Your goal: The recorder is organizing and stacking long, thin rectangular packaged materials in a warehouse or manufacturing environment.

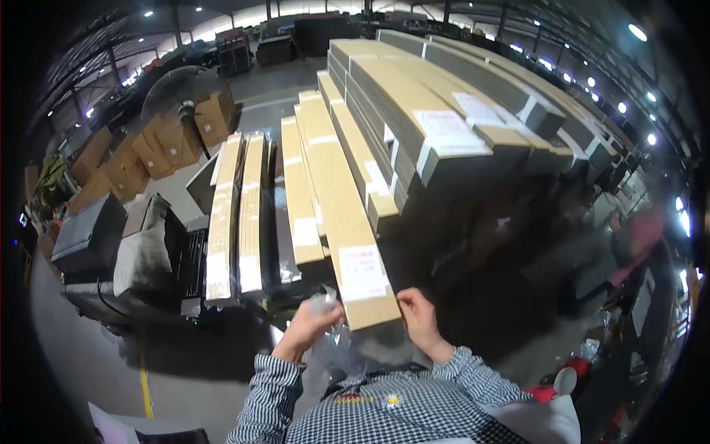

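A long, labeled cardboard piece (342,200) lies with its near end between a worker's left hand (310,325), curled around clear plastic (323,302), and right hand (420,320), fingers bunched at its edge; whether either pinches it cannot be told. Cardboard bundles (251,214) sit leftward above gray floor (177,370); strapped stacks (399,81) rise beneath warehouse lights (637,32).

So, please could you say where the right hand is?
The right hand is below and right of centre in the head view, by the near right corner of the closest labelled cardboard.
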Demonstrator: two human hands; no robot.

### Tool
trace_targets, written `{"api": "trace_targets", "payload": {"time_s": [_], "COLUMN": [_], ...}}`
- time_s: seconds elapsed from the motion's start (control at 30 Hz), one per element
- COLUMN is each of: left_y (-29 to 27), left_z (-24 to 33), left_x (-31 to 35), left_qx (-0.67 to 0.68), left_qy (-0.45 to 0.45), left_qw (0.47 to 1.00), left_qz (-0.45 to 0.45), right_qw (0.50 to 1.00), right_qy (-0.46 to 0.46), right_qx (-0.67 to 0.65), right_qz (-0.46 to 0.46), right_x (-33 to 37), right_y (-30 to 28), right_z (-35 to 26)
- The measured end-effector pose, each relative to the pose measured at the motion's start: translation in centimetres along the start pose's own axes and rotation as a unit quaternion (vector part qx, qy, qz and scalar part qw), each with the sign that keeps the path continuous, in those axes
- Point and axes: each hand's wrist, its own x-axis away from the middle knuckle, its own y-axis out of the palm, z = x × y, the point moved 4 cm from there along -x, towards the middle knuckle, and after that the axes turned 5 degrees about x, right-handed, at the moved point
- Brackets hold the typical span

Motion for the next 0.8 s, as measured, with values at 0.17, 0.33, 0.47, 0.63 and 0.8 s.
{"api": "trace_targets", "payload": {"time_s": [0.17,0.33,0.47,0.63,0.8], "left_y": [-0.7,-2.2,-1.0,-1.2,1.3], "left_z": [-0.2,-0.6,-0.3,-0.5,-6.5], "left_x": [-1.7,-1.2,1.0,-0.8,0.9], "left_qx": [-0.262,-0.113,-0.119,-0.067,0.286], "left_qy": [0.067,0.128,0.076,0.107,0.019], "left_qw": [0.957,0.939,0.975,0.964,0.937], "left_qz": [0.102,0.297,0.174,0.234,0.199], "right_qw": [0.991,0.992,0.991,0.999,0.956], "right_qy": [-0.118,-0.115,-0.084,-0.022,0.197], "right_qx": [0.039,0.028,0.104,0.008,-0.197], "right_qz": [0.055,0.047,-0.007,-0.028,-0.088], "right_x": [-5.2,-5.3,-3.1,-6.3,-1.9], "right_y": [0.8,3.4,1.2,1.4,2.7], "right_z": [-0.2,-0.8,0.3,1.7,0.7]}}
